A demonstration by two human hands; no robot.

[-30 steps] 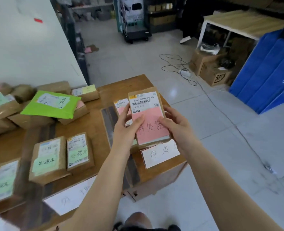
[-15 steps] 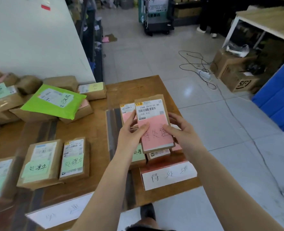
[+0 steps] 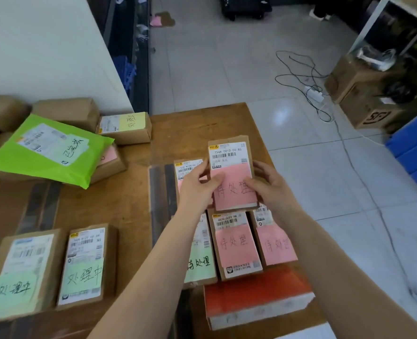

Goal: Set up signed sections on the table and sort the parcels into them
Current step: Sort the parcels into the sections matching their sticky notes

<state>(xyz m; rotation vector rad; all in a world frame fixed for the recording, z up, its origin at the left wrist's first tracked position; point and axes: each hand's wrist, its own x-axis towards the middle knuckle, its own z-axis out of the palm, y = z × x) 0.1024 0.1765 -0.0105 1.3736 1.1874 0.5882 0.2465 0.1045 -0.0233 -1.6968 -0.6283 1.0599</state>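
Now both hands (image 3: 232, 185) grip pink-labelled parcel (image 3: 232, 165) near table edge (image 3: 259, 133).

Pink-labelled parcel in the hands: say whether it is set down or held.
Held: both hands grip the pink-labelled parcel, tilted above the row.
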